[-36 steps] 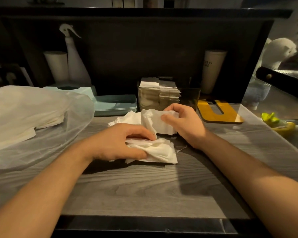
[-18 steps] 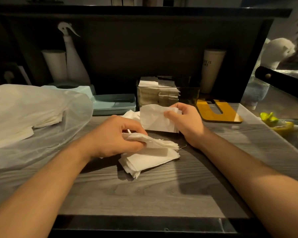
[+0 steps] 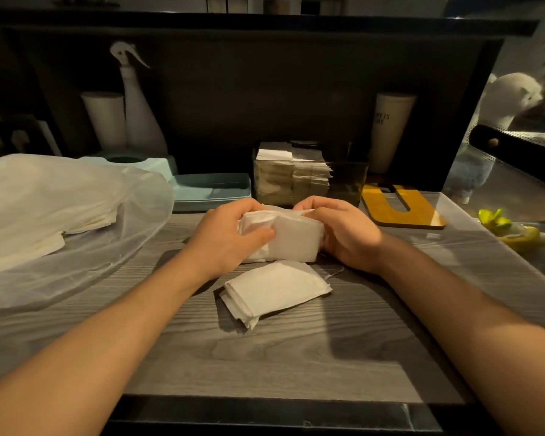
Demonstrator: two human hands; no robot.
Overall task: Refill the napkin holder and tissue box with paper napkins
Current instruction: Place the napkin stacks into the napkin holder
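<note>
A white napkin bundle (image 3: 291, 239) is held just above the grey tabletop, in front of the clear napkin holder (image 3: 346, 184). My left hand (image 3: 230, 236) grips its left end and my right hand (image 3: 346, 234) grips its right end. The holder has folded napkins in its left part. A second small stack of napkins (image 3: 276, 289) lies flat on the table, just below my hands. The teal tissue box (image 3: 158, 163) with a round top opening stands at the back left, and its teal lid (image 3: 211, 190) lies beside it.
A clear plastic bag of napkins (image 3: 51, 209) covers the table's left side. At the back stand a spray bottle (image 3: 139, 111), a paper roll (image 3: 104, 119) and a tall cup (image 3: 390, 127). A yellow board (image 3: 400, 207) lies at the right, near the holder.
My left hand let go of the lower stack, which now lies on the table, and rose to join my right hand on the upper bundle.
</note>
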